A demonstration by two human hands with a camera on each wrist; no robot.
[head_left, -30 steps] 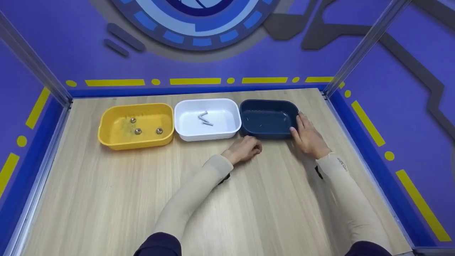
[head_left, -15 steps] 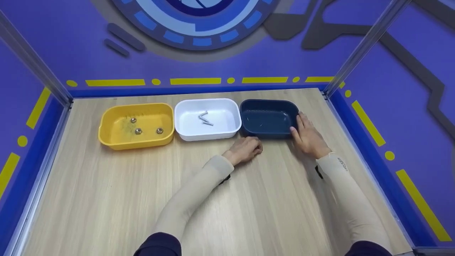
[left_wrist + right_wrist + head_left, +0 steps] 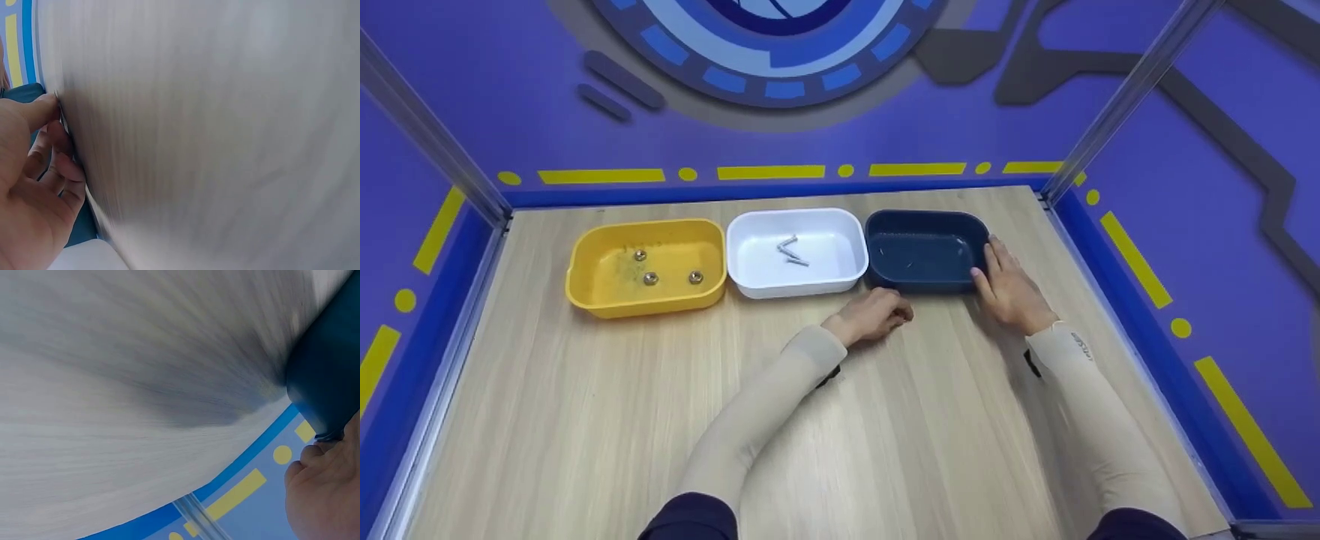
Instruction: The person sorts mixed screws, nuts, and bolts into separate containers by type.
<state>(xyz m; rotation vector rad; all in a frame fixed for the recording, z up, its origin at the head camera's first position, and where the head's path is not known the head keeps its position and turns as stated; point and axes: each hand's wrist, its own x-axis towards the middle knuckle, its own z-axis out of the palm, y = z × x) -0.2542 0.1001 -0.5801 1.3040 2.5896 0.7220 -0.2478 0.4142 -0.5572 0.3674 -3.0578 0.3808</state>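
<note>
In the head view, my right hand (image 3: 1011, 292) lies along the right end of the dark navy bin (image 3: 930, 285), fingers straight on that wall and the thumb at its front right corner. The right wrist view shows the same hand (image 3: 326, 478) against the bin's dark wall (image 3: 332, 354). My left hand (image 3: 874, 313) rests on the table right in front of the bin's front left corner. Its fingers are loosely curled, and in the left wrist view no object shows between the thumb and fingers of that hand (image 3: 39, 180).
A white bin (image 3: 799, 289) with several bolts (image 3: 789, 249) stands left of the dark one. Further left, a yellow bin (image 3: 652, 306) bears 3 nuts (image 3: 650, 278). Purple panels (image 3: 840, 139) enclose the wooden table (image 3: 607, 420) at the back and sides.
Both hands and all the bins keep their places. Only a slight shift of the head view and a tiny leftward move of the left forearm show.
</note>
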